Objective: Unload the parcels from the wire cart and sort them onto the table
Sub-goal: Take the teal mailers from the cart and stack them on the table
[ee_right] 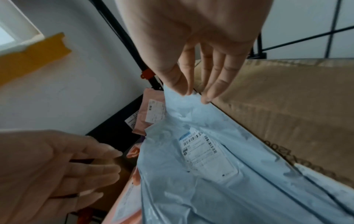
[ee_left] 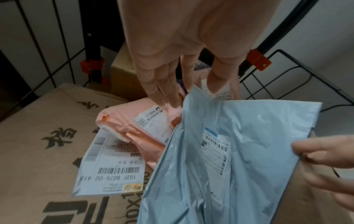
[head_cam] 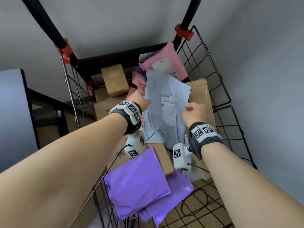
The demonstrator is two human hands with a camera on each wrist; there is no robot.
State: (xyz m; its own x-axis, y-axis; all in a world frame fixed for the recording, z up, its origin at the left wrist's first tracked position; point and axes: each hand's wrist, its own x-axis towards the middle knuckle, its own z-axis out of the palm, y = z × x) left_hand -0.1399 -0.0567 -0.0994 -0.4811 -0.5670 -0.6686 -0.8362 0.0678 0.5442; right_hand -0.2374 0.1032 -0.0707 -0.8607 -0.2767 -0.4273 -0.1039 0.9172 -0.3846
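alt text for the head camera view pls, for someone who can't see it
Two bare hands, left hand and right hand, pinch opposite edges of a pale blue mailer bag above a black wire cart. The cart holds cardboard boxes, pink mailers and purple mailers.

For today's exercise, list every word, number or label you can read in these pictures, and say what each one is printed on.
"102F B075-00 41", seen upside down: white shipping label on the big cardboard box.
"700-D2-08": label on the light blue mailer.
Large dark characters on that box: not legible to me.
Labels on the pink mailers: too blurred.
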